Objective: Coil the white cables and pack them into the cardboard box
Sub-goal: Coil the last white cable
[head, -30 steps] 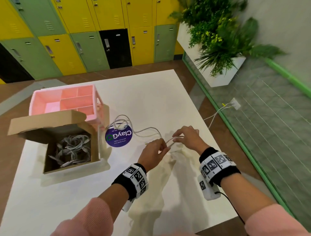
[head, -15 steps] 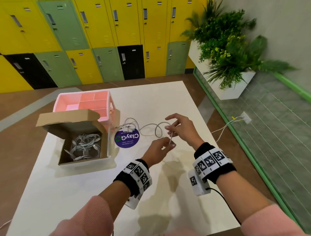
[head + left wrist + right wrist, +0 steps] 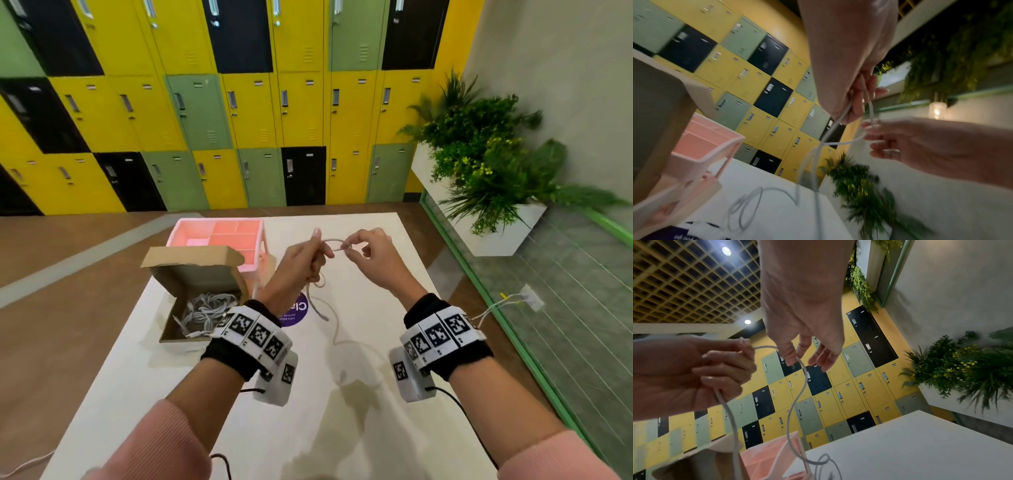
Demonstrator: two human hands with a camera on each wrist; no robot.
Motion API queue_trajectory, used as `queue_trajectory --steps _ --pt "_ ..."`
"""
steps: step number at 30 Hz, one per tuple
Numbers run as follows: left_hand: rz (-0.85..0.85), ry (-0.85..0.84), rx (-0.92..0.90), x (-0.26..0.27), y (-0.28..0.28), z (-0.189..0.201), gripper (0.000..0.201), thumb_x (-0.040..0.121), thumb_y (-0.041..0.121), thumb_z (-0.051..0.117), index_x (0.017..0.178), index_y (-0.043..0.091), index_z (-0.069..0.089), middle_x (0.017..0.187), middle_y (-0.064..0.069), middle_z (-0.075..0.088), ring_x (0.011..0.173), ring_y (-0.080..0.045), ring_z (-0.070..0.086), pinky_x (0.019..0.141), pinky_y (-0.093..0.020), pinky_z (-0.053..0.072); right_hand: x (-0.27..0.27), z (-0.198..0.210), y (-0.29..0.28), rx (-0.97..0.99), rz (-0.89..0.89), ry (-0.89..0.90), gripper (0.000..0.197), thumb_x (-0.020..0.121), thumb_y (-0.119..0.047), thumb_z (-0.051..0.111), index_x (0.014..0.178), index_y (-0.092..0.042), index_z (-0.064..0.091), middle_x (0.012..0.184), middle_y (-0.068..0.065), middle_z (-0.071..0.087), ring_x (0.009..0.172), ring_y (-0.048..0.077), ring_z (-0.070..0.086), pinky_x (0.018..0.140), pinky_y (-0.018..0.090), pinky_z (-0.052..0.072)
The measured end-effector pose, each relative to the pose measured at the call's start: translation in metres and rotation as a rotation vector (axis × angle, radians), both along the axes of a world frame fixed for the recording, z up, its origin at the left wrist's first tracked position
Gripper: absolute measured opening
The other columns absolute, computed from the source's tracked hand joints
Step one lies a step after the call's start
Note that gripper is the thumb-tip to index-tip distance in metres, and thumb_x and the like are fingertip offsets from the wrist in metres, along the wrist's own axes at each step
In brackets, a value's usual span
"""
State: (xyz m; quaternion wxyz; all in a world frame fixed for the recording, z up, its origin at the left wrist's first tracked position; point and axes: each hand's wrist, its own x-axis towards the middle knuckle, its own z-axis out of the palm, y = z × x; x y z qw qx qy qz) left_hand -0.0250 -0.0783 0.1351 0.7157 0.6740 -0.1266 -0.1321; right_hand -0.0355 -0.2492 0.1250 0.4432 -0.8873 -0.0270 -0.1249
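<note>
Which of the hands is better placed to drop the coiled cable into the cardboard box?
Probably the left hand: it grips the white cable and is nearer the cardboard box than the right hand.

Pink sleeves (image 3: 164, 442), black wristbands (image 3: 226, 356) (tagged)

The white cable (image 3: 334, 241) pinched between the left hand (image 3: 301, 263) and the right hand (image 3: 373, 255) looks like smooth, slightly glossy plastic. Below and left of the grip, the box (image 3: 202, 274) is matt brown cardboard and the pink organizer (image 3: 191, 236) behind it is smooth plastic. Under the grip the white table (image 3: 342, 428) has a smooth, faintly shiny top; the lockers (image 3: 253, 113) beyond look like painted metal.
</note>
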Motion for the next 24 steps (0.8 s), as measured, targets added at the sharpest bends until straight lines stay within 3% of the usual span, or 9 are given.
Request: queue_trajectory --steps 3,6,13,17,21,24 --pt "-0.012 0.095 -0.058 0.002 0.018 0.017 0.048 0.1 0.044 0.039 0.068 0.012 0.055 0.049 0.006 0.036 0.041 -0.005 0.027 0.046 -0.019 0.024 0.002 0.022 0.002 0.093 0.028 -0.095 0.006 0.092 -0.018 0.06 0.095 -0.018 0.066 0.097 -0.004 0.061 0.089 0.005 0.054 0.072 0.005 0.037" --pt "-0.052 0.071 -0.025 0.0 0.035 0.025 0.043 0.098 0.041 0.045 0.065 0.014 0.052 0.05 0.006 0.035 0.046 -0.008 0.027 0.051 -0.022 0.026 0.002 0.044 0.004 0.151 0.071 -0.165 0.007 0.091 -0.015 0.061 0.095 -0.012 0.067 0.089 -0.007 0.066 0.077 -0.009 0.057 0.071 0.004 0.039" --pt "-0.104 0.009 0.018 -0.013 0.057 0.026 0.041 0.085 0.05 0.051 0.061 0.017 0.05 0.054 0.005 0.03 0.051 -0.01 0.025 0.05 -0.02 0.026 0.0 0.062 0.01 0.271 -0.042 -0.296 0.007 0.092 -0.016 0.06 0.096 -0.013 0.066 0.082 -0.008 0.059 0.068 -0.012 0.052 0.062 0.005 0.04" --pt "-0.11 -0.002 -0.002 -0.017 0.059 0.027 0.038 0.087 0.045 0.05 0.065 0.014 0.055 0.053 0.008 0.036 0.048 -0.006 0.025 0.046 -0.017 0.021 -0.005 0.059 0.011 0.343 -0.087 -0.299 0.007 0.093 -0.017 0.06 0.096 -0.015 0.066 0.084 0.001 0.063 0.072 0.0 0.059 0.064 0.005 0.042" --pt "-0.082 -0.044 0.185 -0.02 0.059 0.022 0.041 0.096 0.043 0.043 0.072 0.012 0.056 0.056 0.007 0.038 0.046 -0.004 0.028 0.043 -0.015 0.024 -0.008 0.055 0.01 0.411 -0.156 -0.292 0.007 0.093 -0.018 0.06 0.096 -0.018 0.065 0.082 0.004 0.064 0.076 0.012 0.061 0.075 0.028 0.052" --pt "-0.09 -0.09 0.284 -0.023 0.057 0.022 0.043 0.1 0.044 0.036 0.071 0.016 0.052 0.058 0.007 0.037 0.05 -0.005 0.028 0.048 -0.019 0.023 -0.009 0.052 0.009 0.427 -0.176 -0.294 0.008 0.093 -0.018 0.06 0.096 -0.018 0.067 0.083 0.009 0.063 0.074 0.014 0.058 0.072 0.029 0.053"
